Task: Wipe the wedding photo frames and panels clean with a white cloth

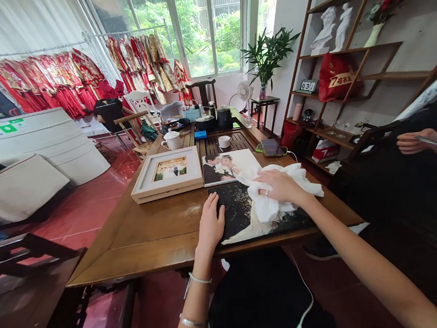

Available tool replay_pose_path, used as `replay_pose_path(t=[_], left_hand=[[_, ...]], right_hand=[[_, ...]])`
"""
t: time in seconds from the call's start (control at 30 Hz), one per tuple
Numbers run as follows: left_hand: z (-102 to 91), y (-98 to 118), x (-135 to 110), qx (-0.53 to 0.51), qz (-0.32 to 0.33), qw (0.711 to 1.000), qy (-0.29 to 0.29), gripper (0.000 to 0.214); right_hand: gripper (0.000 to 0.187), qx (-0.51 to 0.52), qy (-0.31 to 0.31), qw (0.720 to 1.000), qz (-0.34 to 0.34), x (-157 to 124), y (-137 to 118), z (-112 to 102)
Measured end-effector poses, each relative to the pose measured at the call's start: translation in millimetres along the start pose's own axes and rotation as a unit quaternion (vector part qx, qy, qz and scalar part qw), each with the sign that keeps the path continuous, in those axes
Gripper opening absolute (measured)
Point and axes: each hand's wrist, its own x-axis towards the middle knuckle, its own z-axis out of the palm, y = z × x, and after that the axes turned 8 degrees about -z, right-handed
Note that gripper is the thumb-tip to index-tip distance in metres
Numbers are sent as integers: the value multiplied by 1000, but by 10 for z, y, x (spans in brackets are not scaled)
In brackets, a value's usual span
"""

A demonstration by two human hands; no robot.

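A dark photo panel (233, 211) with a pale dress-like shape on it lies flat at the table's near edge. Fingers stretched out, my left hand (211, 221) rests at the panel's left edge. My right hand (280, 186) is closed on a crumpled white cloth (265, 208), pressed onto the panel's upper right part and hiding much of it. Behind the panel lies a white-edged photo print (245, 159) of two people, partly covered by the cloth. To its left is a light framed picture (143, 184), on top of what looks like another frame.
The wooden table (132, 234) also bears a white lidded cup (171, 138), a small white cup (224, 142), a blue box (201, 135) and a phone (273, 147) on a cable. A person's hand (413, 144) shows at far right. A wooden chair (19, 265) stands left.
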Motion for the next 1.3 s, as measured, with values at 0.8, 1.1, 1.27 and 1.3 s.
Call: replay_pose_path(t=[0.8,1.1,1.27,1.3], left_hand=[[15,-3,-4,-13,4,1000,11,39],[-6,16,-4,0,1,1000,-1,40],[-8,2,-6,-9,8,1000,-5,41],[-8,-7,-4,-10,12,1000,-9,42]], right_hand=[[42,139,-25,982,-129,-565,-170,-169],[41,48,-12,997,-67,172,-247,18],[43,35,0,994,-106,90,-629,99],[44,40,-1,992,-123,11,-695,98]])
